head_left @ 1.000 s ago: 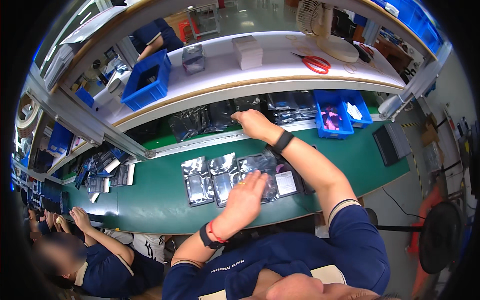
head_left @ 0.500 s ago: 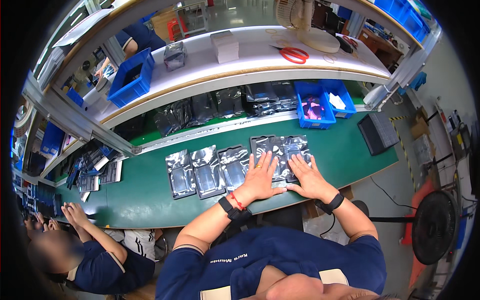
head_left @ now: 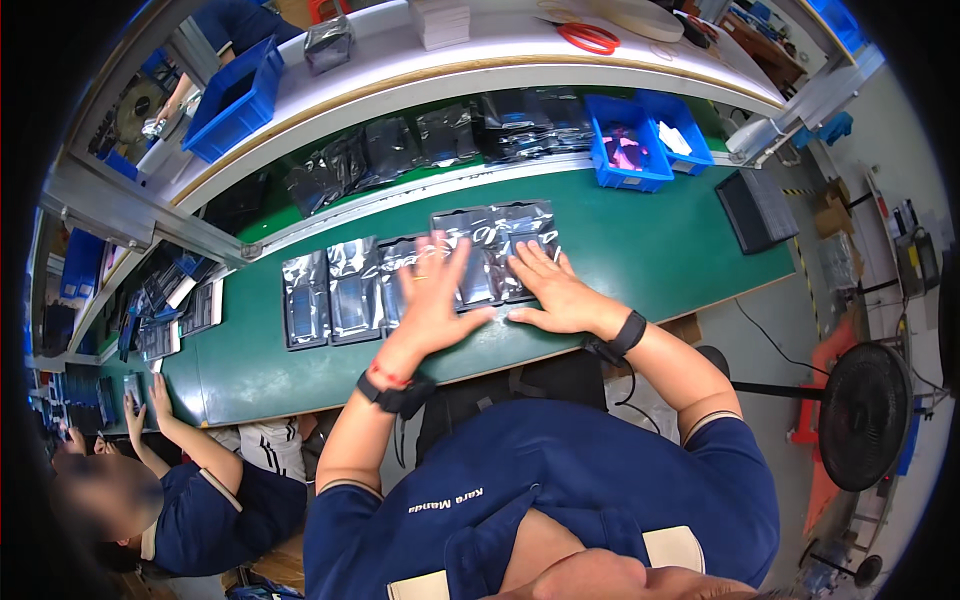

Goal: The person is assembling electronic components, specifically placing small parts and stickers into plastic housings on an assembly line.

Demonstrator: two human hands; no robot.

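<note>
Spread wide and empty, the left hand (head_left: 432, 308) and right hand (head_left: 556, 297) were over flat black rectangular packages in shiny plastic (head_left: 352, 292), mid-frame on the green tabletop (head_left: 660, 245). The right touched the rightmost; left contact was unclear.

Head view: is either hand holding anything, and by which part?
Nothing is held: the left hand is spread open at the middle of the film-wrapped trays, the right hand open at the rightmost tray; no grip closed.

The green workbench (head_left: 650, 240) carries film-bagged black trays (head_left: 353, 295) in a row and a dark tray stack (head_left: 755, 210); the white shelf (head_left: 510, 42) carries red-handled scissors (head_left: 590, 39).
</note>
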